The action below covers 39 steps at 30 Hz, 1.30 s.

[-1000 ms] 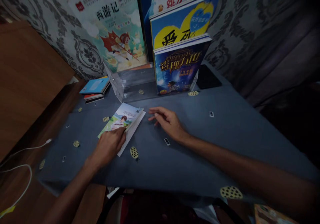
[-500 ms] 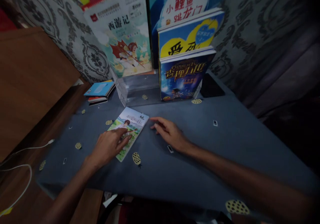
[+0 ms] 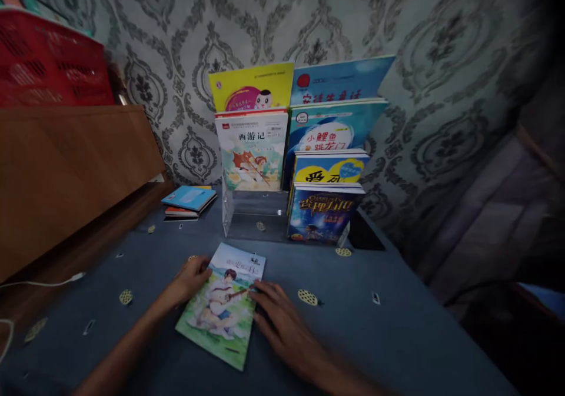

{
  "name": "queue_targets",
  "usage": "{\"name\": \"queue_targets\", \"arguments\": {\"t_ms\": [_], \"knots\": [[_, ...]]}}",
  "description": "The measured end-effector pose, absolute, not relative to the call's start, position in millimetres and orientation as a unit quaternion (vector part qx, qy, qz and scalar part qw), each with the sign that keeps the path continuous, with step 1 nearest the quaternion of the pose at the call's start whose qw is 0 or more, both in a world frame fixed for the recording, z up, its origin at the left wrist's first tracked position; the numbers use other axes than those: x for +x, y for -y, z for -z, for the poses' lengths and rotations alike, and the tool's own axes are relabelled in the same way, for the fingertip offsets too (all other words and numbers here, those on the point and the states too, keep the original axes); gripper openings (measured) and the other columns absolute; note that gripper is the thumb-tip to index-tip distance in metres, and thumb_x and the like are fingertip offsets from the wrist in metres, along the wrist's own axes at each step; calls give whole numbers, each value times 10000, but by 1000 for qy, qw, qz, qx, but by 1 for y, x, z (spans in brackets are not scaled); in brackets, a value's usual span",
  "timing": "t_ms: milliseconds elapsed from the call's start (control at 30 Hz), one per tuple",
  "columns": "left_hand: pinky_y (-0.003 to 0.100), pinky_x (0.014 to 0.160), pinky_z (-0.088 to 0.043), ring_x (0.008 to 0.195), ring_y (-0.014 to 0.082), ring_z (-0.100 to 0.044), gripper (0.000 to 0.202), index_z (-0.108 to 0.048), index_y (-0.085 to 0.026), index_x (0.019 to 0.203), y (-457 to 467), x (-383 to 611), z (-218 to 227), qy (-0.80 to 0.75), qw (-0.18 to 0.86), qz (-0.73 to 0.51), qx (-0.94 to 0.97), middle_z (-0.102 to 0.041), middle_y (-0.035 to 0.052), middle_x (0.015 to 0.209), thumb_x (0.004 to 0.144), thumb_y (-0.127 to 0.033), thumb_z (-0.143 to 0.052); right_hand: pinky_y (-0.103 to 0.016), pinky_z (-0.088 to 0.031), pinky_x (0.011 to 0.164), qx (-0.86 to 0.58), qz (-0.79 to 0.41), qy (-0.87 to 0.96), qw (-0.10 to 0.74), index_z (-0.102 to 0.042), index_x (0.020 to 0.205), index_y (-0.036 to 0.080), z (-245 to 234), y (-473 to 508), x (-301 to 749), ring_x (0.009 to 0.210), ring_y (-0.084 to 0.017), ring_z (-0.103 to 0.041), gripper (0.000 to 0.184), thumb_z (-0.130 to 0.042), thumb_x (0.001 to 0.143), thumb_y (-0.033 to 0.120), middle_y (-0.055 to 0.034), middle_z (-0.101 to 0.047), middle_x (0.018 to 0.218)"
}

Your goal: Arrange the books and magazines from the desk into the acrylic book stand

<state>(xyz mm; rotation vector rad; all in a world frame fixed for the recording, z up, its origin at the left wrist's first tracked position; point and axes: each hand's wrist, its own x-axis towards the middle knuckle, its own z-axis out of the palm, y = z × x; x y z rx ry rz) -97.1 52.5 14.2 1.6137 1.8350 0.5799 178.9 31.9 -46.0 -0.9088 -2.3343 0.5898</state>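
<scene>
A thin picture book (image 3: 220,310) with a green cover and a child playing guitar lies flat on the blue tablecloth (image 3: 379,337) in front of me. My left hand (image 3: 190,278) curls round the book's left edge near the top. My right hand (image 3: 278,319) rests on the cloth at the book's right edge, fingers stretched out, with its fingertips on the cover. Behind the book stands a clear tiered book stand (image 3: 247,216) with several children's books upright in it; its front left slot holds nothing.
A small stack of books (image 3: 188,202) lies at the back left. A wooden panel (image 3: 66,166) with a red basket (image 3: 48,60) on it borders the left. A white cable (image 3: 44,282) trails there. A dark flat object (image 3: 365,240) lies right of the stand.
The view has tilted up and pulled back. The book has slid toward me and turned straighter. My right hand has moved left onto its right edge; my left hand has shifted to its left edge.
</scene>
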Motion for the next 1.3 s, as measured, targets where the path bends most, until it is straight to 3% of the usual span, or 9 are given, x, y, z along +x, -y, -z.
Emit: {"name": "queue_targets", "arguments": {"t_ms": [133,267,333,400,533,633,800,1000,1300], "knots": [[284,686,-533,743,207,-694,473,-674,-142,877,-44,-97,-15,-554,596,-376,442,-723,59,796,652,-520,-849,-497,-540,1066,-386,-277,800,366,-495,1484,264,65,-45,179,1361,-309,-543,525,-524,966,346,-132,-517,1521],[251,704,-530,722,168,-688,493,-699,-131,900,-38,-81,-34,-464,639,-458,408,-748,82,840,620,-474,-916,-420,-645,750,-397,-463,684,400,-466,1486,232,60,-61,176,964,-269,-722,612,-558,897,372,-140,-684,1228],[253,709,-527,735,172,-690,491,-713,-132,953,-39,-76,-44,-438,632,-481,421,-753,84,875,647,-464,-906,-347,-614,603,-386,-553,631,383,-483,1454,193,40,-68,176,812,-233,-714,600,-557,896,401,-125,-714,1080],[247,685,-512,733,172,-682,504,-716,-146,1021,-42,-76,-51,-432,606,-502,441,-753,72,888,670,-462,-892,-290,-569,547,-355,-576,623,393,-532,1389,189,15,-72,177,809,-221,-700,554,-589,883,406,-115,-717,1040],[238,623,-469,733,171,-654,542,-705,-167,1133,-47,-84,-55,-420,531,-522,519,-757,74,952,734,-510,-838,-343,-603,755,-323,-447,668,499,-555,1319,233,-20,-71,178,968,-233,-692,404,-546,945,386,-108,-711,1128],[276,729,-512,859,210,-678,531,-708,-169,1151,-44,-88,-51,-406,499,-498,582,-759,91,1020,786,-545,-786,-391,-581,892,-344,-346,710,507,-558,1296,237,-16,-62,179,1053,-246,-680,334,-478,1001,372,-112,-702,1169],[415,976,-519,1127,300,-658,579,-667,-187,1253,-38,-86,-43,-422,491,-438,623,-741,118,1145,863,-615,-661,-400,-590,866,-372,-316,749,449,-531,1282,231,4,-54,179,1031,-250,-688,302,-407,1033,350,-125,-697,1176],[473,1109,-448,1224,311,-615,646,-598,-195,1361,-44,-87,-42,-427,480,-422,640,-689,133,1285,883,-630,-617,-379,-598,825,-383,-297,752,446,-518,1296,230,-4,-58,177,978,-242,-700,300,-421,1028,323,-126,-705,1157],[417,1080,-478,1219,267,-602,525,-497,-178,1415,-60,-89,-33,-444,426,-410,673,-617,141,1378,944,-407,-539,-400,-601,833,-428,-252,733,465,-503,1363,191,14,-74,169,986,-270,-712,414,-495,988,365,-151,-702,1218]]}}
